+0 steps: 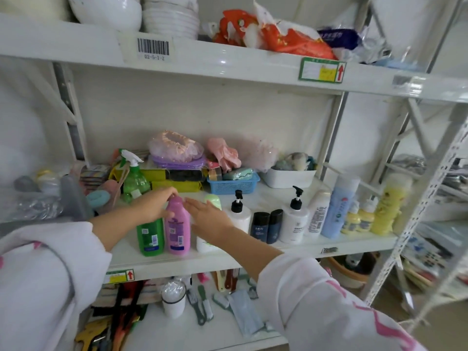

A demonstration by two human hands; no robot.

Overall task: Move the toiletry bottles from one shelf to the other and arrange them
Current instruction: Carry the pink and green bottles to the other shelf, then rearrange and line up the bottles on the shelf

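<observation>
Okay, your middle shelf [253, 252] carries a front row of toiletry bottles: tall blue bottle [339, 206], two white pump bottles [295, 219], green bottle [150, 236] touching pink bottle [177, 229] at the left end. Your left hand [154, 202] grasps the pink bottle's cap, fingers curled over the top. Your right hand [207, 214] is flat, fingers spread, gripping nothing, just beside the pink bottle and in front of a white bottle with green cap [214, 201].
</observation>
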